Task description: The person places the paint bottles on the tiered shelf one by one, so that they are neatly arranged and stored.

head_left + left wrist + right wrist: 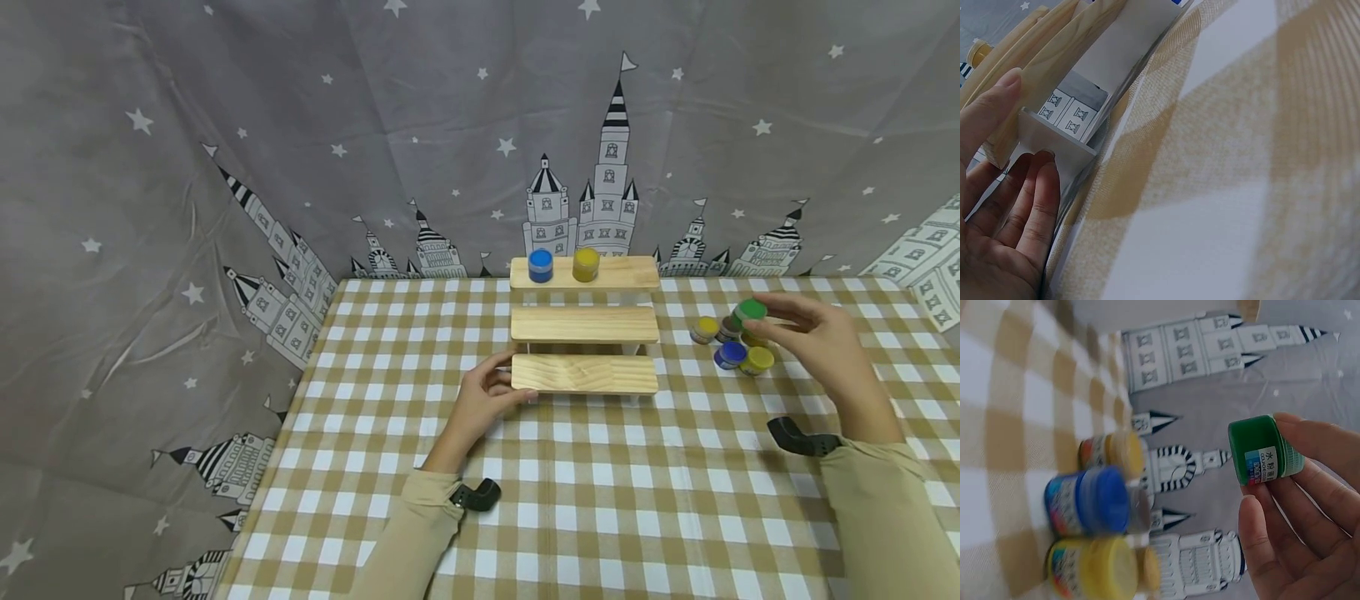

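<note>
My right hand (828, 342) pinches a green paint jar (1254, 453) by its lid end, raised over a cluster of paint jars. In the head view that cluster has a yellow jar (704, 331), a blue jar (730, 356), another yellow jar (757, 361) and a dark jar (727, 328), with one more partly hidden behind. My left hand (480, 400) grips the left end of the lowest plank (585, 374) of a three-step wooden stand. Its thumb lies along the plank's front edge, and the fingertips are at the white support (1060, 137) underneath.
On the stand's top plank (637, 272) sit a blue jar (540, 266) at the left and a yellow jar (586, 265) beside it. The middle plank (585, 324) is bare wood. A checked cloth (600, 500) covers the table, with a grey castle-print curtain (420, 100) behind.
</note>
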A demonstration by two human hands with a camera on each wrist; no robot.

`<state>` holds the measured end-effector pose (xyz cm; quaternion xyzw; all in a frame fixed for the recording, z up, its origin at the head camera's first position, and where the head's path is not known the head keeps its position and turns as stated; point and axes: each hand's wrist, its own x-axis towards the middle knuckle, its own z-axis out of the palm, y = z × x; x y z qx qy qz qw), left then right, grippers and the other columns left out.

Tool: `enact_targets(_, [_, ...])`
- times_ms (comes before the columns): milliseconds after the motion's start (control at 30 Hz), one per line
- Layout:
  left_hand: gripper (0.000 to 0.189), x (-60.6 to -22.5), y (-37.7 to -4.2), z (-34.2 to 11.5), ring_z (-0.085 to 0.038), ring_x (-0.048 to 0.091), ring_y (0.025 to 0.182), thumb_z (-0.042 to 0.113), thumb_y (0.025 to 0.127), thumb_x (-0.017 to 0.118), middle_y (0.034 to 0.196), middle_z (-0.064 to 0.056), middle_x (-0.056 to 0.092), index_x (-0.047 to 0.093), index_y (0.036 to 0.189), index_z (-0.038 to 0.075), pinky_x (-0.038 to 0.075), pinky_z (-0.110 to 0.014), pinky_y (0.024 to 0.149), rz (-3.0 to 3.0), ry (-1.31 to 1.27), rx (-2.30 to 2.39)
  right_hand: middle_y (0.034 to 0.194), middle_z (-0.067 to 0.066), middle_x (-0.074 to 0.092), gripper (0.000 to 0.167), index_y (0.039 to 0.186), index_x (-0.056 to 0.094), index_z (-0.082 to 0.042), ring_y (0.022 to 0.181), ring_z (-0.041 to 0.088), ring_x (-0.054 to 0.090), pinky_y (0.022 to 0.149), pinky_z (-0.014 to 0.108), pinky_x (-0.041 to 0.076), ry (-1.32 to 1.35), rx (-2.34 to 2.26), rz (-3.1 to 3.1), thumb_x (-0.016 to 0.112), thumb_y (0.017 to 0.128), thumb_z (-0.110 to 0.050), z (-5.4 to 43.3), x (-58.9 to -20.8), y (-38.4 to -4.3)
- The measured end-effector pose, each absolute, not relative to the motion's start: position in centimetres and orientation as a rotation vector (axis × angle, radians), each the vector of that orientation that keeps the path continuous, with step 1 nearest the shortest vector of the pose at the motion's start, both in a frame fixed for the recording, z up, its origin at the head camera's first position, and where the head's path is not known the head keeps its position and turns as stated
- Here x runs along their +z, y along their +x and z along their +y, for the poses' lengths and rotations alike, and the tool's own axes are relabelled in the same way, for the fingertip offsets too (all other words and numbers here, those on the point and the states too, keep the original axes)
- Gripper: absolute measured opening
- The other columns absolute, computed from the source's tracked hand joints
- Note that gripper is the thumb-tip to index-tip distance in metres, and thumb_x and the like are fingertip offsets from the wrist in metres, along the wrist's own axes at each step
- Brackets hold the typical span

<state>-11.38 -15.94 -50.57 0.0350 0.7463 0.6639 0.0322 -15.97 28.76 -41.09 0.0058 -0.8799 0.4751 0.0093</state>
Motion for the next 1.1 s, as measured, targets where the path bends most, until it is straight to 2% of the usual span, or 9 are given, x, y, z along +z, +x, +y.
enact_targets(167, [0.072,-50.5,-11.3,-15.9,-0.011,0.072,0.084,0.006,0.08,0.089,0.111,-0.021,0.073,0.058,0.145,0.009,0.065,-0.024,0.08,2.297,0.1,2.036,0.117,-0.034,0.056,0.053,0.144,0.06,-0.008,0.1,-0.017,0.057,0.082,-0.003,0.047,0.106,1.47,-2.709,0.075,0.097,-0.029,27.2,-40.2,-16.9])
enact_targets(333, [0.071,-50.4,-11.3,-16.0,-0.012,0.072,0.084,0.005,0.08,0.089,0.11,-0.022,0.073,0.058,0.144,0.009,0.065,-0.024,0.08,2.291,0.096,2.037,0.117,-0.03,0.056,0.058,0.145,0.059,-0.013,0.096,-0.017,0.058,0.079,0.0,0.048,0.104,1.424,-2.764,0.074,0.096,-0.039,25.4,-38.8,-17.4])
enact_targets(467, [0.072,-50.4,-11.3,-16.0,-0.013,0.072,0.084,0.004,0.08,0.088,0.111,-0.024,0.072,0.058,0.145,0.008,0.065,-0.023,0.08,2.287,0.096,2.039,0.13,-0.01,0.063,0.059,0.145,0.06,-0.016,0.096,-0.016,0.057,0.08,0.003,0.047,0.119,1.363,-2.815,0.074,0.095,-0.045,24.2,-37.7,-17.7])
enact_targets(600, [0.073,-50.3,-11.3,-15.9,-0.014,0.072,0.085,0.004,0.08,0.089,0.112,-0.024,0.072,0.057,0.146,0.009,0.065,-0.022,0.08,2.282,0.096,2.038,0.142,0.01,0.062,0.062,0.145,0.06,-0.019,0.095,-0.017,0.055,0.079,0.005,0.046,0.129,1.305,-2.85,0.074,0.093,-0.051,23.2,-37.0,-18.1])
enact_targets(667, [0.073,-50.3,-11.3,-15.9,-0.014,0.072,0.085,0.005,0.08,0.088,0.113,-0.024,0.072,0.057,0.146,0.009,0.065,-0.022,0.08,2.281,0.101,2.038,0.142,0.009,0.063,0.061,0.144,0.061,-0.019,0.095,-0.016,0.056,0.079,0.006,0.047,0.148,1.312,-2.842,0.074,0.093,-0.05,22.8,-36.7,-18.4])
enact_targets(833, [0.073,-50.4,-11.4,-16.0,-0.013,0.072,0.085,0.004,0.08,0.088,0.113,-0.024,0.072,0.057,0.146,0.008,0.064,-0.022,0.079,2.285,0.104,2.036,0.122,-0.018,0.066,0.055,0.142,0.063,-0.017,0.094,-0.013,0.061,0.076,0.006,0.052,0.228,1.399,-2.782,0.076,0.094,-0.042,21.5,-36.2,-18.9])
enact_targets(900, [0.073,-50.3,-11.3,-16.0,-0.014,0.072,0.085,0.004,0.08,0.088,0.113,-0.024,0.072,0.057,0.146,0.008,0.064,-0.022,0.079,2.286,0.102,2.034,0.118,-0.021,0.064,0.053,0.14,0.064,-0.016,0.092,-0.013,0.063,0.076,0.006,0.053,0.261,1.409,-2.765,0.077,0.094,-0.039,20.9,-36.1,-19.1])
enact_targets(1100, [0.074,-50.2,-11.3,-16.0,-0.018,0.073,0.089,0.004,0.08,0.088,0.114,-0.023,0.072,0.057,0.146,0.009,0.064,-0.022,0.08,2.28,0.106,2.037,0.135,0.005,0.067,0.053,0.141,0.064,-0.019,0.096,-0.013,0.062,0.079,0.007,0.051,0.279,1.395,-2.8,0.076,0.094,-0.042,19.5,-35.5,-19.7])
